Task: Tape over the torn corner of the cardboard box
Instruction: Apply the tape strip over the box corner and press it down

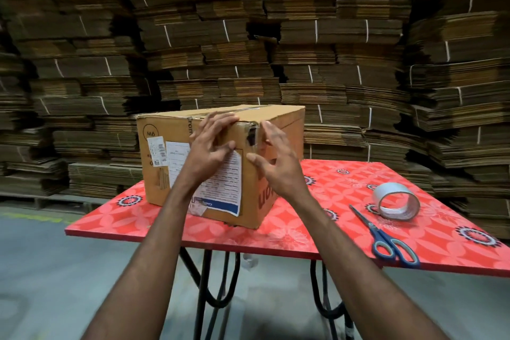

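One box [165, 171], two hands [209, 146]

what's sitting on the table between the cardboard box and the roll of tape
Nothing: in the head view, only bare red patterned table separates the cardboard box from the tape roll. The scissors lie nearer the front edge, below the roll.
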The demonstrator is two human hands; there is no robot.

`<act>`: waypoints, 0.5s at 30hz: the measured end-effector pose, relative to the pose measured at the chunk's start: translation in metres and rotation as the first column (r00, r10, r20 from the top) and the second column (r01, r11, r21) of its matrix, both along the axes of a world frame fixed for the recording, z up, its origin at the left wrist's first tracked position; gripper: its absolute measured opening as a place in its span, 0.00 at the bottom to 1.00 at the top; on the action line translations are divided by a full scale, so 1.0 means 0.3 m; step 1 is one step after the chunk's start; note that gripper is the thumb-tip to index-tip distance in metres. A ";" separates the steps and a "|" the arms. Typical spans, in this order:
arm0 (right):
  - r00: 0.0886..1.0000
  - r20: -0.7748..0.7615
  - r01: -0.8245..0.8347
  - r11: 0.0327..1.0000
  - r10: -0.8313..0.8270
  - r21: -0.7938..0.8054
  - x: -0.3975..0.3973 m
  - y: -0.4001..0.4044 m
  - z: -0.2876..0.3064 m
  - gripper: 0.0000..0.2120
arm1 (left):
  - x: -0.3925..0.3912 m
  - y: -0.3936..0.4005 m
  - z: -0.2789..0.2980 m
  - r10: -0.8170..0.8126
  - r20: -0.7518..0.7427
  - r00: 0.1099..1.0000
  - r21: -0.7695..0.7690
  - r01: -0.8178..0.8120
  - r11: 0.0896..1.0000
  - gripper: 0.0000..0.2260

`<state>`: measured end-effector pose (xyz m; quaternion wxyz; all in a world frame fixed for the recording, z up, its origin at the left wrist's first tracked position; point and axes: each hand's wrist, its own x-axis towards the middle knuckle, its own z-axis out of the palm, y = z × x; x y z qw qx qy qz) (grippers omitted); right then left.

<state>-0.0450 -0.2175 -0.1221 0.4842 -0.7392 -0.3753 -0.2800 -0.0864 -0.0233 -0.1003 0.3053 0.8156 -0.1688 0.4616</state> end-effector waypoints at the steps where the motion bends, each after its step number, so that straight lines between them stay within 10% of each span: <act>1: 1.000 0.004 -0.020 0.999 0.020 -0.034 -0.005 0.027 0.004 0.36 | -0.010 0.037 -0.006 0.001 -0.025 1.000 -0.041 -0.002 0.999 0.23; 10: 0.980 0.194 0.032 0.999 -0.034 0.014 -0.041 0.159 0.087 0.20 | -0.073 0.144 -0.023 0.142 -0.094 0.985 -0.130 -0.154 0.980 0.21; 15: 0.702 0.696 0.366 0.914 -0.147 -0.176 -0.053 0.167 0.015 0.19 | -0.095 0.039 -0.127 0.301 -0.015 0.953 -0.137 -0.300 0.944 0.25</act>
